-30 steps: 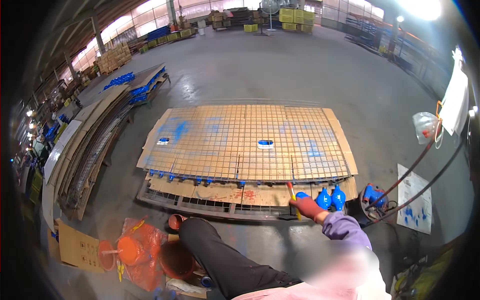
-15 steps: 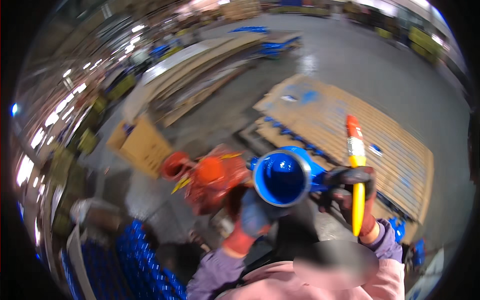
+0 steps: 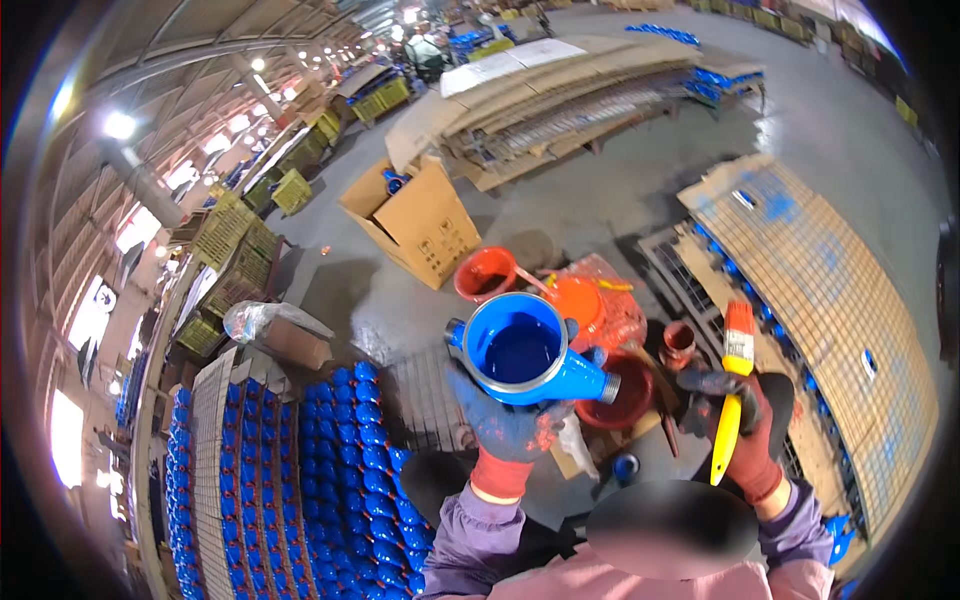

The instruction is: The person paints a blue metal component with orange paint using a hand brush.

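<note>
Two gloved hands raised, left hand (image 3: 510,420) gripping blue cup-shaped casting (image 3: 525,350) from below, right hand (image 3: 745,425) clenched around yellow-handled paintbrush (image 3: 733,385), red paint bucket (image 3: 487,274) beyond

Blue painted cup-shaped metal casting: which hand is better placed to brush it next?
Right, probably. The right hand grips the yellow-handled paintbrush beside the blue painted cup-shaped metal casting, while the left hand is occupied holding that casting up.
</note>
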A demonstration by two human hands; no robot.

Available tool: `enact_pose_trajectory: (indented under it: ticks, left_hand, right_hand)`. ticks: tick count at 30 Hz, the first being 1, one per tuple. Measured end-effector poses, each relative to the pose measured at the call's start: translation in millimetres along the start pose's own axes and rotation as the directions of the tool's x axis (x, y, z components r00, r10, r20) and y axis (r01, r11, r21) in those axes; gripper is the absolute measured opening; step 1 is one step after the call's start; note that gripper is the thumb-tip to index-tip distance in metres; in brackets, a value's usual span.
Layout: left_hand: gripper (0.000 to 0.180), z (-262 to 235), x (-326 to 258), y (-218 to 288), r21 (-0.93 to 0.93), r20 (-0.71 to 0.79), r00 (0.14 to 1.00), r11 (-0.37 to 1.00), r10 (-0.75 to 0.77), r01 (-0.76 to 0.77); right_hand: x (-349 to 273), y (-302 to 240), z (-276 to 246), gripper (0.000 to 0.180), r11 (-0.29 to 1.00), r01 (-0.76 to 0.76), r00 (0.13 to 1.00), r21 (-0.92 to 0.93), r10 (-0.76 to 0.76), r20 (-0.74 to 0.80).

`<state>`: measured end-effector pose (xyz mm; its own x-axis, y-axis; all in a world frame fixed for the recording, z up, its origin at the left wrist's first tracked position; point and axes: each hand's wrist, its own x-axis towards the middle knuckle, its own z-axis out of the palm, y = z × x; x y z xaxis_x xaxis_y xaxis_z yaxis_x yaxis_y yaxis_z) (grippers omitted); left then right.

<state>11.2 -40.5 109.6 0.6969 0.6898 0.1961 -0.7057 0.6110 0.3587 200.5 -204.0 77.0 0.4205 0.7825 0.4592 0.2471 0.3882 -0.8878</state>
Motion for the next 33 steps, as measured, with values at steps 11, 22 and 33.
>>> enact_pose_trajectory:
  ticks: [11, 22, 33]
  left_hand:
    - [0.085, -44, 13, 49, -0.242, -0.129, 0.991, 0.968, 0.034, -0.065]
    - [0.092, -103, 13, 61, -0.405, 0.091, 0.987, 0.9, -0.136, 0.161]
    - [0.094, -114, 1, 75, -0.16, -0.266, 0.964, 0.986, 0.004, -0.048]
  right_hand:
    - [47, 35, 16, 0.045, 0.411, 0.352, 0.874, -0.841, 0.177, 0.453]
    - [101, 106, 47, 0.018, 0.863, -0.481, 0.869, -0.154, 0.493, 0.05]
    - [126, 195, 65, 0.017, 0.906, -0.344, 0.922, -0.247, 0.376, 0.091]
